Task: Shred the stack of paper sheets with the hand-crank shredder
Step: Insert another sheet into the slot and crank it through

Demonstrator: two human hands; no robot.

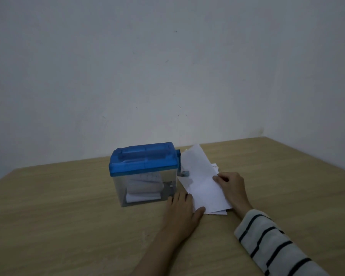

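Observation:
The hand-crank shredder [143, 172] stands on the wooden table [68, 216]. It has a blue lid and a clear bin with curled white paper inside. Its small crank handle [184, 173] hangs on the right side. A stack of white paper sheets [202, 184] lies just right of the shredder. My left hand [182, 208] rests flat on the table, its fingers straight, touching the stack's near-left corner. My right hand [230, 186] pinches the right edge of the top sheet, which is lifted slightly.
A plain grey wall stands behind the table. The table's far edge meets the wall just behind the shredder. A striped sleeve [271, 242] covers my right forearm.

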